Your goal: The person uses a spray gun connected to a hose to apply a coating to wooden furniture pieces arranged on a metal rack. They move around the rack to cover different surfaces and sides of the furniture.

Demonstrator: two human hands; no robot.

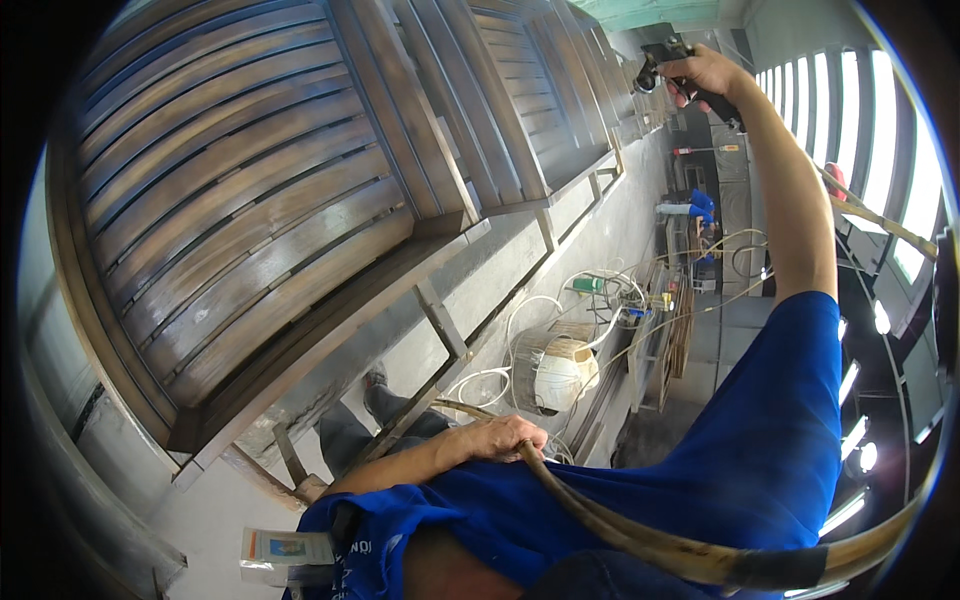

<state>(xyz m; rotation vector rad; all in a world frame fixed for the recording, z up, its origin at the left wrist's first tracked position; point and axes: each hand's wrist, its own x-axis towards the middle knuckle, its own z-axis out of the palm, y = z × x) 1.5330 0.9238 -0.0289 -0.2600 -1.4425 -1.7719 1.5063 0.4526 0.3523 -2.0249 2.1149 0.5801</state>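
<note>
My right hand (702,78) is raised at the upper right, its fingers wrapped around a dark spray gun (655,62). At the lower middle, close to my body, my left hand (505,437) is closed on a yellowish-brown hose (600,520). This hose curves away toward the lower right, with dark tape around part of it. A brown slatted wooden panel (250,200) with a raised frame fills the left side, glossy in places. Beyond it stands a similar slatted piece (520,90). The spray gun is apart from both, and no spray can be made out.
The wooden pieces rest on a metal frame (437,318) with legs. A wrapped round container (555,370) stands on the floor among tangled hoses and cables. A blue-and-white object (690,207) lies farther off. Bright window strips (850,110) line the right side.
</note>
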